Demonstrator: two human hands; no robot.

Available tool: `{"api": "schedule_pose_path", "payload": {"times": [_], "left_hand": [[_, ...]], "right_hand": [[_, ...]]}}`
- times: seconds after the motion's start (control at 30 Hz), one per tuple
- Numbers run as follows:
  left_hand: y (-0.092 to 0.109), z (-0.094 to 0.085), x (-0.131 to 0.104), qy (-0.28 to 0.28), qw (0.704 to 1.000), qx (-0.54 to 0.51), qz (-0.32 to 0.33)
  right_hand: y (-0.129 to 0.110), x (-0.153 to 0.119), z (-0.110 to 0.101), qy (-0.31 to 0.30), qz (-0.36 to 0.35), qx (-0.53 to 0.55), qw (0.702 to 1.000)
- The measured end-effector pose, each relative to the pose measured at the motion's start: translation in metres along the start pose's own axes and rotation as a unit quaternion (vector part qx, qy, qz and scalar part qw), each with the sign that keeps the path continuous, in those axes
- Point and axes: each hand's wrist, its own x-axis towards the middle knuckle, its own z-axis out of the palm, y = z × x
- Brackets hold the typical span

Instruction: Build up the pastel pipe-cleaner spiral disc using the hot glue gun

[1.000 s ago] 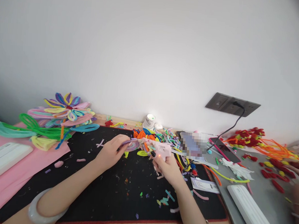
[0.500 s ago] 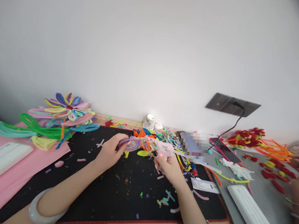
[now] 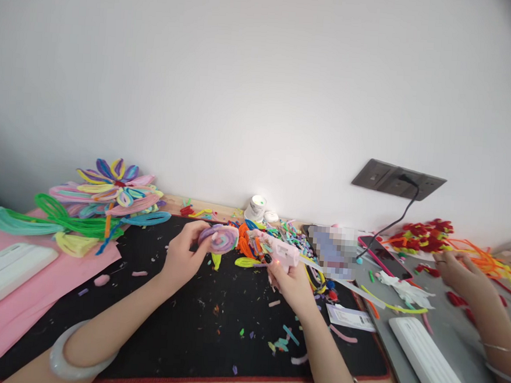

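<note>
Black mat point(image 3: 176, 326) strewn with fuzzy scraps point(image 3: 284, 340), pale wall point(image 3: 262, 98) behind | left hand point(image 3: 188, 248), nearer: fingertips pinch purple swirled disc point(image 3: 222, 240), reaching rightward from them, longer sideways | right hand point(image 3: 287, 281), farther: fingers wrap pink glue gun point(image 3: 287, 254), its front toward disc

The swirled disc point(image 3: 223, 239) looks fuzzy, the glue gun point(image 3: 288, 254) smooth plastic, the mat point(image 3: 166, 340) matt cloth.

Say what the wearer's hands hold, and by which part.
The left hand pinches the purple swirled disc by its left edge; the right hand grips the pink tool beneath its body.
</note>
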Motion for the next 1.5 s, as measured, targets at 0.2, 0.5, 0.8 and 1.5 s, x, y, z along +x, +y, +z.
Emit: {"api": "schedule_pose_path", "payload": {"times": [0.2, 0.5, 0.8, 1.5], "left_hand": [[0.003, 0.001, 0.012, 0.061, 0.984, -0.128, -0.104], [-0.005, 0.000, 0.019, 0.091, 0.975, -0.165, -0.121], [0.003, 0.001, 0.017, 0.083, 0.976, -0.159, -0.125], [0.007, 0.005, -0.003, -0.018, 0.992, -0.097, -0.075]], "right_hand": [[-0.004, -0.003, -0.001, -0.066, -0.086, -0.143, 0.984], [0.010, -0.005, 0.010, -0.186, -0.090, -0.277, 0.938], [0.013, -0.002, -0.004, -0.196, -0.118, -0.243, 0.943], [0.066, 0.049, -0.038, 0.208, -0.079, -0.284, 0.933]]}}
